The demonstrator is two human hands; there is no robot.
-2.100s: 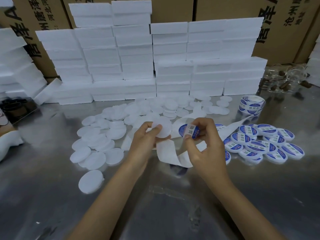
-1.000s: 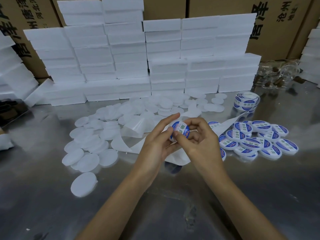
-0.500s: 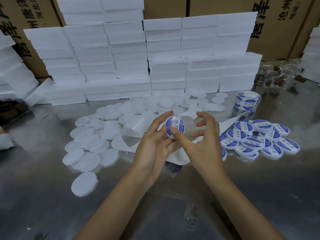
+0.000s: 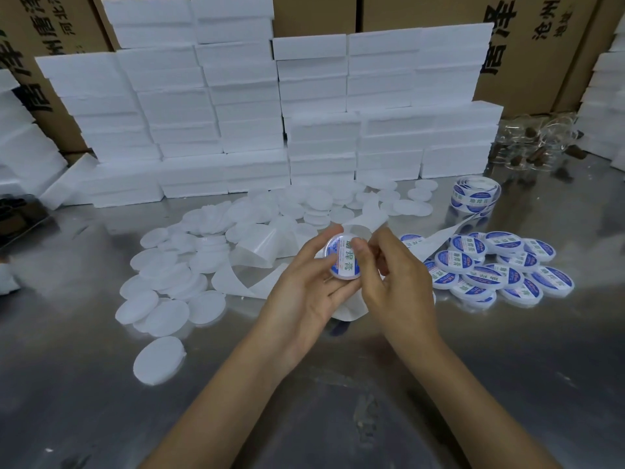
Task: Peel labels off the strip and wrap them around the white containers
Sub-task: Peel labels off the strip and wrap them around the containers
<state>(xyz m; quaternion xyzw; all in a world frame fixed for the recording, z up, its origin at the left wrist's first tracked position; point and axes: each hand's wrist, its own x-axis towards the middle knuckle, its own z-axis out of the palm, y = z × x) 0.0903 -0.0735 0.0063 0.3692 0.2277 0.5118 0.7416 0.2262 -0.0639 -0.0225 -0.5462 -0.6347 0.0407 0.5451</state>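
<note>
Both hands, left hand (image 4: 304,292) and right hand (image 4: 394,282), grip one round glossy-labelled container (image 4: 343,257).

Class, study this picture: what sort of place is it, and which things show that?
Probably a small packing workshop: printed brown cardboard cartons, stacked white foam slabs, and a pile of blue-labelled round white containers.

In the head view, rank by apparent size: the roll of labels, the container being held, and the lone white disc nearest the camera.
1. Lone white disc, though it is nearest the camera.
2. Roll of labels.
3. Held container, partly covered by both hands; unsure against the roll.
</note>
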